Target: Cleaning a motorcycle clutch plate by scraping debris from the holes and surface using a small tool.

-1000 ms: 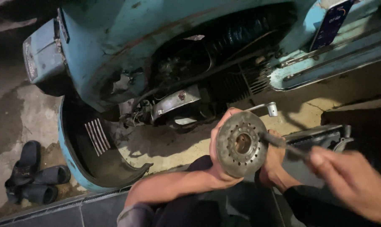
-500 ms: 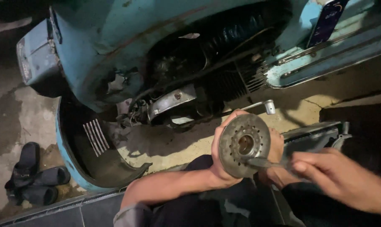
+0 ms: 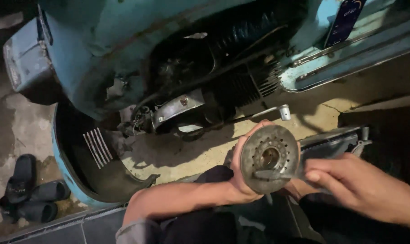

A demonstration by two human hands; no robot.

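one camera only, worn on the head, looking steeply down and slightly forward. it sits close above the left hand [image 3: 243, 178] and right hand [image 3: 349, 185], which fill the lower frame, while the blue scooter [image 3: 123, 54] on its side and the concrete floor [image 3: 205, 149] lie farther off.

A scooter body [image 3: 123, 40] fills the upper frame, its engine [image 3: 205, 81] at centre. A detached side panel [image 3: 92, 158] lies lower left, sandals [image 3: 24, 190] beyond it at far left. At lower right, the left hand [image 3: 241, 176] holds a disc [image 3: 269, 158], the right hand [image 3: 354, 185] just beside it.
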